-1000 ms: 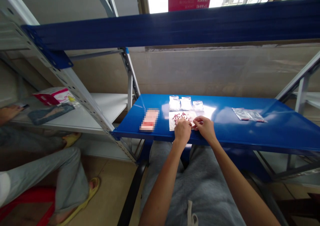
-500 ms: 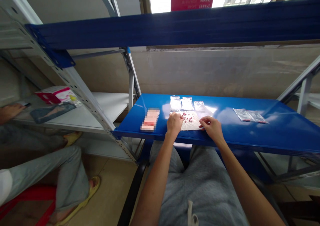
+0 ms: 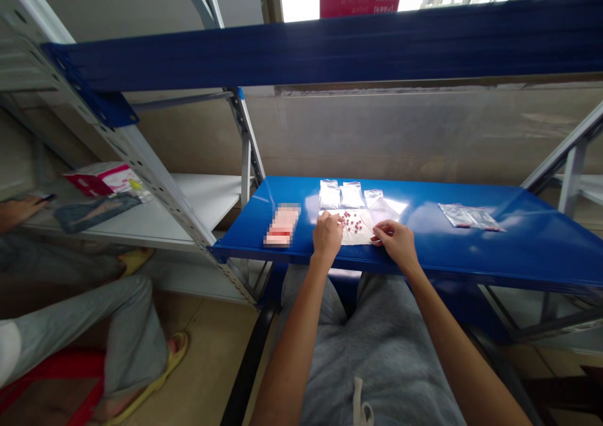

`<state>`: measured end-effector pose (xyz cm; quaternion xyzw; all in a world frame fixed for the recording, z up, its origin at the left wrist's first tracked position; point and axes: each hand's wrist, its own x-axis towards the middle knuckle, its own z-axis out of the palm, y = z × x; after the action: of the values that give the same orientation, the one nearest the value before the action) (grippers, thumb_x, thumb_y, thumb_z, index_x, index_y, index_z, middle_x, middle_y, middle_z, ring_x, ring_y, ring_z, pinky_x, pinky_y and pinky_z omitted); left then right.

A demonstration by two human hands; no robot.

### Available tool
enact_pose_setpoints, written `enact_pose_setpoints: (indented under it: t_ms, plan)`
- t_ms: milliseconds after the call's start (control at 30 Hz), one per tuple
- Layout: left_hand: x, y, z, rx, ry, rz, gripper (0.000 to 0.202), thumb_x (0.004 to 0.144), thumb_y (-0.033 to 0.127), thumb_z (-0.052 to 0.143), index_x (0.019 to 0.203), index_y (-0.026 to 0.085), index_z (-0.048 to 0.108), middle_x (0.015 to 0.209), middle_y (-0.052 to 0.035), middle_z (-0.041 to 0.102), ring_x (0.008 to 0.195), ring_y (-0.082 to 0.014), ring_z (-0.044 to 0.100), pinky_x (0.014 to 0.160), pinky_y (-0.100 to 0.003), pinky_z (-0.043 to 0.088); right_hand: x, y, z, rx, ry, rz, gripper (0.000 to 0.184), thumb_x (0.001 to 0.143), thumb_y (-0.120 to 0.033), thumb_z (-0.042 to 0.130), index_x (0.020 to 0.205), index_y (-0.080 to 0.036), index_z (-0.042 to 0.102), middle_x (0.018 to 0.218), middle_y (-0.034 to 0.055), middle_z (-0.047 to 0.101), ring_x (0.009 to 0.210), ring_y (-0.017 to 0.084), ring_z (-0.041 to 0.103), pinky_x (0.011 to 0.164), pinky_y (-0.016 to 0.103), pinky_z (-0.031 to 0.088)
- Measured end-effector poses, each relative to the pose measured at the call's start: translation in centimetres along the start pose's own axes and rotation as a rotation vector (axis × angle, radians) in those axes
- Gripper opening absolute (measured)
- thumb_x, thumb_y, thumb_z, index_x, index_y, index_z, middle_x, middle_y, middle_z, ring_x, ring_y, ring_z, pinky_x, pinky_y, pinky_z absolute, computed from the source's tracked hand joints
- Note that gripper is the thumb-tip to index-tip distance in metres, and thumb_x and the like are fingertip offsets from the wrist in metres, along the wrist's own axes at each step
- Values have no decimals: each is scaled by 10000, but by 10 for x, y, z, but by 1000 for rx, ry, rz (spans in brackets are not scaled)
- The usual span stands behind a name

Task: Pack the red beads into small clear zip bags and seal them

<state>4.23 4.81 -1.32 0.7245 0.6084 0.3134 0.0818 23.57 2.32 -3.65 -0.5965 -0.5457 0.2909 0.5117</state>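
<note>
A white cloth (image 3: 362, 238) lies near the front edge of the blue table (image 3: 471, 256), with several small dark-red beads (image 3: 352, 222) scattered over it. At the cloth's left side rests my left hand (image 3: 327, 236), its fingertips pinched together beside the beads. My right hand (image 3: 397, 241) is over the right edge of the cloth, thumb and index finger brought together. Whatever sits between the fingertips of either hand is too small to make out. Behind the cloth are silvery clear packets (image 3: 330, 194), another like packet (image 3: 351, 195) and a smaller one (image 3: 374, 198).
A blurred-out pinkish item (image 3: 282, 225) lies left on the table. Two flat packets (image 3: 471, 217) lie to the right. A blue beam (image 3: 301, 52) crosses above. At left, another person's hand (image 3: 21, 211) is by a white shelf (image 3: 207, 200) with a red-and-white box (image 3: 101, 178).
My right hand has shifted slightly left over the cloth. My left hand stays pinched at nearly the same place, and the view has tilted a little.
</note>
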Motion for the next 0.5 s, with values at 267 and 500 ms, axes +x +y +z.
enact_pose_setpoints:
  t_ms: [267, 500]
  plan:
    - [-22, 24, 9, -41, -132, 62, 164, 892, 249, 728, 1040, 199, 777, 1112, -103, 692, 1149, -257, 623, 970, -335, 513, -4, -6, 18, 18, 53, 22, 155, 777, -371, 681, 795, -217, 678, 740, 51, 749, 659, 254, 761, 645, 347, 622]
    - [-26, 30, 13, -24, -172, 61, 134, 929, 234, 667, 938, 214, 799, 1057, -102, 716, 1049, -238, 661, 912, -322, 533, -5, -5, 22, -2, 60, 14, 141, 789, -359, 668, 801, -218, 676, 738, 50, 744, 670, 254, 760, 674, 364, 626]
